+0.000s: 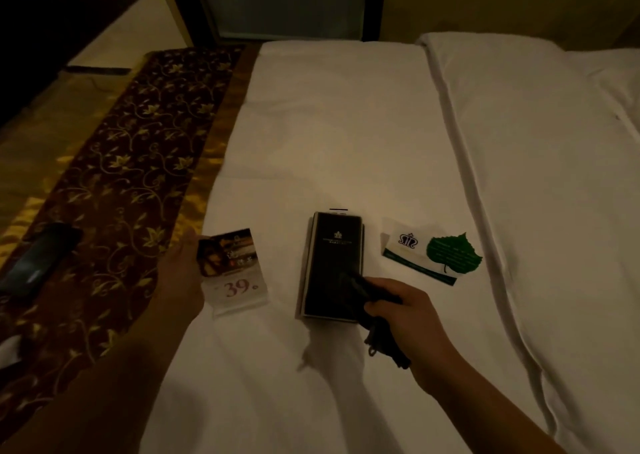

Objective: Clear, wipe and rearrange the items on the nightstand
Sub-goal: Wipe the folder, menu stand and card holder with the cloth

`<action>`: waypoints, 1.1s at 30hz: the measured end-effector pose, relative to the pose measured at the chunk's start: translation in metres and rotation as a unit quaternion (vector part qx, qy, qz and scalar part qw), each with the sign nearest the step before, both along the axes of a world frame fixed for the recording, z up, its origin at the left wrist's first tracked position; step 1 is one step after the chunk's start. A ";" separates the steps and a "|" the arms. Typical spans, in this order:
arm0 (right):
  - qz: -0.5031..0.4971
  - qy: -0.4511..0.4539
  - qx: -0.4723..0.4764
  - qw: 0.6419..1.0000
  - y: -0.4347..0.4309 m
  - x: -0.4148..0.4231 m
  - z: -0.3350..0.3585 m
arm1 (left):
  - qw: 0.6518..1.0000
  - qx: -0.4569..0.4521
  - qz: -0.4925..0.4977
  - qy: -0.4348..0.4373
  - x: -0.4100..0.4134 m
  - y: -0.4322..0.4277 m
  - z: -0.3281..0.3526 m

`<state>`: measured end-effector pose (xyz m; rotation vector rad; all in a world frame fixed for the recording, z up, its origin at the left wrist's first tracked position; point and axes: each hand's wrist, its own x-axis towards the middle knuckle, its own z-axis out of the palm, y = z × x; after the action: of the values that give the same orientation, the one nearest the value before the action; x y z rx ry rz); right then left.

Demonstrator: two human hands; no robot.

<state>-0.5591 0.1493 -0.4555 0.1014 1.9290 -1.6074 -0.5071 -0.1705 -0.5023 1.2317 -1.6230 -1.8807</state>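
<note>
Dark holder (332, 266): lying flat on the white sheet (346, 124), mid-bed; nightstand not showing.
Cloth (379, 341): dark, bunched, trailing over the holder's 5 o'clock corner.
Right hand (408, 318): fingers clenching round the cloth, its front end touching the holder.
Price card (235, 273): clear stand at the holder's 9 o'clock, apart from it.
Left hand (183, 273): grasping the card's left edge, thumb in front; fingers behind it hidden.
Leaf card (429, 256): lying at the holder's 2 o'clock, untouched.
Remote (38, 259): resting on the patterned runner (138, 141), far out at 9 o'clock.
Risk 1: the soft sheet is giving under pressure, so the holder is probably sliding or tipping if wiped hard.
Risk 2: the one-edge grasp is leaving the stand free to swing and drop.
Risk 3: the dim light is likely hiding smears.
</note>
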 end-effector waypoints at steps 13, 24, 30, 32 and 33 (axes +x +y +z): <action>-0.022 -0.016 0.019 0.999 -0.014 0.005 -0.018 | 0.996 0.057 0.011 0.069 0.014 -0.009 -0.001; -0.016 -0.007 0.020 1.000 -0.010 -0.010 -0.017 | 0.972 -0.167 0.158 -0.037 0.075 0.032 -0.015; -0.025 -0.005 0.016 1.000 -0.002 -0.019 -0.021 | 0.958 -0.263 -0.062 -0.095 0.033 0.113 -0.044; -0.034 -0.008 0.014 0.999 0.001 -0.021 -0.024 | 0.965 -0.167 -0.149 -0.136 0.005 0.129 -0.059; -0.039 -0.007 0.012 0.999 0.002 -0.022 -0.026 | 0.959 -0.133 -0.182 -0.174 -0.008 0.134 -0.067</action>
<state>-0.5813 0.1517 -0.4819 0.2004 1.9568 -1.6295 -0.5154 -0.0367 -0.5694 1.2641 -2.3423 -1.6213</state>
